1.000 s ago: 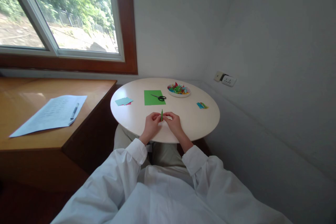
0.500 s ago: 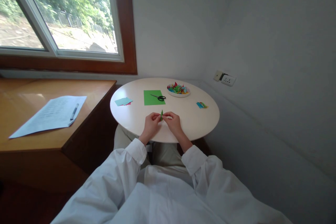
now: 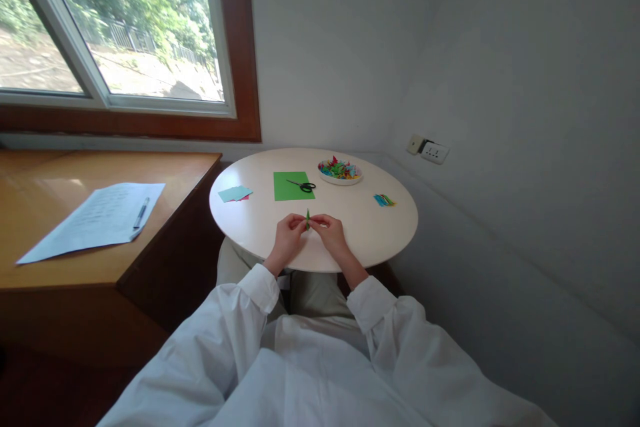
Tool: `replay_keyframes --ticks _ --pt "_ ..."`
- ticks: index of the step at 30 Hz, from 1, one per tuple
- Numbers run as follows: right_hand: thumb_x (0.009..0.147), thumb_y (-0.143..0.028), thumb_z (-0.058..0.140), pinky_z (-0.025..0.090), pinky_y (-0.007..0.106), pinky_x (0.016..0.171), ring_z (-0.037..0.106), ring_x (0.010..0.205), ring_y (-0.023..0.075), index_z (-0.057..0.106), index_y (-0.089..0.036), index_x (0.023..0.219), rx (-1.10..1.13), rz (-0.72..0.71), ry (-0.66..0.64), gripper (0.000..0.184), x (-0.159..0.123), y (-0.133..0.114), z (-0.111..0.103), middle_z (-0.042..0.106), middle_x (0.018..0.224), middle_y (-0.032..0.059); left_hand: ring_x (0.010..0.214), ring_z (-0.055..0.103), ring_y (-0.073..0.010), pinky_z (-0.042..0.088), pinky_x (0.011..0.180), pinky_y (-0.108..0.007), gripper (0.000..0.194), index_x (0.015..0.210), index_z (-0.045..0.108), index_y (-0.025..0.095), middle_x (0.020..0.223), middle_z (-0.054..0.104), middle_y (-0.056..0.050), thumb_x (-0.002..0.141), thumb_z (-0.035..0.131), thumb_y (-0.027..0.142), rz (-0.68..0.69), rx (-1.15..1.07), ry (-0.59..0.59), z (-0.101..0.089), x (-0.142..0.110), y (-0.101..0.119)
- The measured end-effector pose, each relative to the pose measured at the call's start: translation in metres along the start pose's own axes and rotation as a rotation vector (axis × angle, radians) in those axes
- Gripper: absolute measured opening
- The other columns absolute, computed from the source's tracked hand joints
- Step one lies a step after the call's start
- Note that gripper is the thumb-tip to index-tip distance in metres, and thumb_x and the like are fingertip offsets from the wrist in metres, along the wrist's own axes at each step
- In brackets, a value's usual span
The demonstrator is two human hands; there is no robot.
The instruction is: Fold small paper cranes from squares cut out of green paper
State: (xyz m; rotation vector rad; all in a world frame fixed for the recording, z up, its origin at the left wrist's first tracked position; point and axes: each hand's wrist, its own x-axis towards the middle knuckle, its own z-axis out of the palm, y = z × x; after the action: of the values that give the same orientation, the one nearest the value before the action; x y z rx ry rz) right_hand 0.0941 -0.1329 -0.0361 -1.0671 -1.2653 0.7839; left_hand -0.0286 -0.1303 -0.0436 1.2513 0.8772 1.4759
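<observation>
A small folded piece of green paper (image 3: 308,219) stands upright between my two hands over the near part of the round white table (image 3: 370,233). My left hand (image 3: 290,233) pinches it from the left and my right hand (image 3: 327,232) pinches it from the right, fingertips pressed together on it. Beyond the hands lies a green paper sheet (image 3: 290,187) with black scissors (image 3: 303,185) on its right edge. A white bowl (image 3: 341,172) full of colourful folded paper pieces sits at the far side.
Light blue and pink paper squares (image 3: 235,193) lie at the table's left, a few coloured paper bits (image 3: 384,200) at its right. A wooden desk (image 3: 60,240) to the left carries a printed sheet (image 3: 95,217) and a pen (image 3: 141,212). Wall sockets (image 3: 434,152) sit at the right.
The hands stay in the same spot; the fingers have shifted slightly on the green paper piece, which tilted a little and stands upright again.
</observation>
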Motion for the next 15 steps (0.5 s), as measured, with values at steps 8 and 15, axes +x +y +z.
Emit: replay_keyframes --ticks 8,15 --pt "0.063 -0.030 0.066 0.048 0.032 0.071 0.061 0.069 0.0183 0.067 -0.018 0.064 0.006 0.002 -0.002 0.013 0.0001 0.0007 -0.0005 0.070 0.069 0.0043 0.067 0.063 -0.0153 0.050 0.071 -0.031 0.022 0.071 0.063 0.014 0.067 0.067 -0.003 0.063 0.071 0.033 -0.031 -0.042 -0.010 0.0015 -0.0016 0.0046" --pt "0.059 -0.025 0.068 0.047 0.032 0.069 0.061 0.067 0.0175 0.066 -0.018 0.062 0.016 0.021 0.001 0.008 0.0010 0.0013 -0.0005 0.068 0.066 0.0030 0.067 0.064 -0.0161 0.050 0.069 -0.031 0.023 0.071 0.063 0.014 0.066 0.067 -0.004 0.061 0.072 0.032 -0.048 -0.042 -0.022 0.0023 -0.0024 0.0050"
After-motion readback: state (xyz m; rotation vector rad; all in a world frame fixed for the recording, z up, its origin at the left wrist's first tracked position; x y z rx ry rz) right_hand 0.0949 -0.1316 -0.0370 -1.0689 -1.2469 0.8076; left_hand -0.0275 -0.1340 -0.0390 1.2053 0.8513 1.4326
